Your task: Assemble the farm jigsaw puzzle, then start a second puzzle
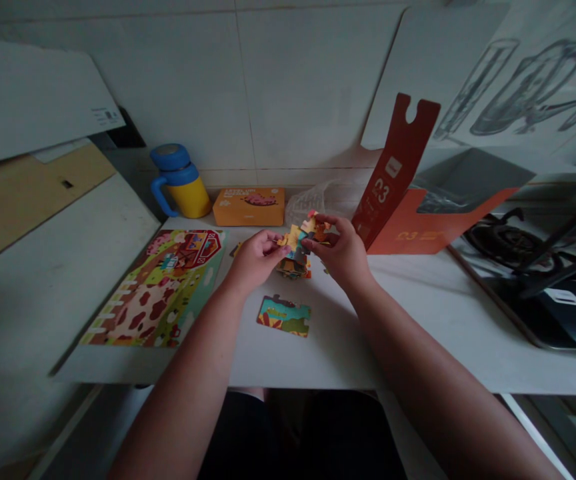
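Raised above the white counter, my left hand [259, 257] pinches a yellow-and-teal jigsaw puzzle piece [294, 239] between thumb and fingers. My right hand [341, 248] is closed on another puzzle piece [319, 231], brown and orange, close against the first; whether the two interlock I cannot tell. Below them a small pile of puzzle pieces [294, 269] lies on the counter, partly covered by my hands. Nearer to me rests a joined puzzle section [284, 316] with a teal and green picture. Part of another piece [237, 249] shows behind my left hand.
A farm picture sheet [168, 287] lies at left. Along the wall stand a blue-and-yellow jug [185, 187] and an orange puzzle box [249, 207], with clear plastic wrap [308, 200] beside it. An open orange-red box [418, 227] stands right, near a gas stove [513, 243]. White boards [33, 100] lean in from the left.
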A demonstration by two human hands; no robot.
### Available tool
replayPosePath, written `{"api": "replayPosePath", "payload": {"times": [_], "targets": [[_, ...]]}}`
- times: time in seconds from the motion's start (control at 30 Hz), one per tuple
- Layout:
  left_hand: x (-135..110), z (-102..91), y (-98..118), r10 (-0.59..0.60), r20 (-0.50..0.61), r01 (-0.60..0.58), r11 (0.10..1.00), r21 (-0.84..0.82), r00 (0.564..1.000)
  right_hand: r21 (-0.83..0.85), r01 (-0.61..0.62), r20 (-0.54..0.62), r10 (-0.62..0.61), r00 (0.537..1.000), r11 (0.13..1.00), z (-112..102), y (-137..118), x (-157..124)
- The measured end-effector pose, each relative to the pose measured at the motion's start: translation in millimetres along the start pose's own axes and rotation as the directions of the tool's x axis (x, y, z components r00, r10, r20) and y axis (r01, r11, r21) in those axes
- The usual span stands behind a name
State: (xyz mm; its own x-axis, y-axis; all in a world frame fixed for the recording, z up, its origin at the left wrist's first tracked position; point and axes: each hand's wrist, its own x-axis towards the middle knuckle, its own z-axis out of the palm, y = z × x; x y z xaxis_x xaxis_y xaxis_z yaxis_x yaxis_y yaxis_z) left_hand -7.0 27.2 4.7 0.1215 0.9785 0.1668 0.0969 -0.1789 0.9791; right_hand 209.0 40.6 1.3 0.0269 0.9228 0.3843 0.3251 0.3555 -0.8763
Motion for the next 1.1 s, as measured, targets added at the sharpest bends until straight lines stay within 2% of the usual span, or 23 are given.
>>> {"api": "replayPosePath", "payload": {"times": [0.07, 0.17, 0.27, 0.33, 0.43, 0.57, 0.67, 0.73, 0.8, 0.87, 0.93, 1.03, 1.1], "targets": [[1.4, -1.1, -0.1, -0.032, -0.059, 0.030, 0.999, -0.030, 0.998, 0.015, 0.049, -0.088, -0.048, 0.995, 0.999, -1.9, -1.6, 0.6], [6.7, -7.4, -2.2, -0.076, -0.223, 0.063, 0.996, -0.068, 0.972, -0.052, 0.104, -0.197, -0.112, 0.974, 0.993, -8.8, -1.5, 3.1], [14.3, -15.9, -9.1, -0.131, -0.359, 0.097, 0.989, -0.112, 0.924, -0.182, 0.134, -0.227, -0.174, 0.958, 0.974, -14.1, 3.5, 6.4], [18.9, -19.9, -15.4, -0.167, -0.399, 0.123, 0.983, -0.132, 0.902, -0.249, 0.156, -0.209, -0.210, 0.955, 0.956, -13.4, 8.7, 8.7], [24.0, -21.3, -24.8, -0.207, -0.393, 0.154, 0.975, -0.163, 0.896, -0.293, 0.171, -0.158, -0.224, 0.962, 0.941, -6.0, 17.5, 12.7], [30.5, -18.7, -34.8, -0.256, -0.357, 0.196, 0.961, -0.196, 0.898, -0.335, 0.154, -0.050, -0.181, 0.982, 0.930, 5.6, 29.4, 18.6], [34.7, -18.2, -41.0, -0.260, -0.295, 0.216, 0.961, -0.174, 0.919, -0.374, 0.143, 0.021, -0.145, 0.989, 0.916, 8.4, 36.3, 21.6], [35.2, -20.0, -43.5, -0.232, -0.252, 0.219, 0.972, -0.081, 0.939, -0.396, 0.149, 0.045, -0.143, 0.989, 0.906, 7.4, 37.8, 22.5], [33.2, -23.2, -43.6, -0.168, -0.251, 0.202, 0.972, 0.117, 0.953, -0.414, 0.154, 0.048, -0.147, 0.988, 0.897, 4.3, 35.6, 22.4], [29.0, -27.1, -41.1, -0.067, -0.270, 0.165, 0.919, 0.358, 0.961, -0.427, 0.158, 0.051, -0.151, 0.987, 0.890, -1.5, 29.6, 21.7], [23.9, -30.5, -37.1, 0.026, -0.266, 0.121, 0.844, 0.523, 0.963, -0.449, 0.161, 0.064, -0.148, 0.987, 0.879, -10.6, 20.4, 20.3], [17.8, -33.1, -31.3, 0.095, -0.247, 0.078, 0.789, 0.609, 0.964, -0.546, 0.124, 0.069, -0.103, 0.992, 0.828, -29.5, 4.1, 16.7], [15.5, -33.2, -28.3, 0.121, -0.233, 0.060, 0.762, 0.645, 0.965, -0.649, 0.069, 0.048, -0.050, 0.998, 0.758, -43.0, -6.0, 13.5]]}}
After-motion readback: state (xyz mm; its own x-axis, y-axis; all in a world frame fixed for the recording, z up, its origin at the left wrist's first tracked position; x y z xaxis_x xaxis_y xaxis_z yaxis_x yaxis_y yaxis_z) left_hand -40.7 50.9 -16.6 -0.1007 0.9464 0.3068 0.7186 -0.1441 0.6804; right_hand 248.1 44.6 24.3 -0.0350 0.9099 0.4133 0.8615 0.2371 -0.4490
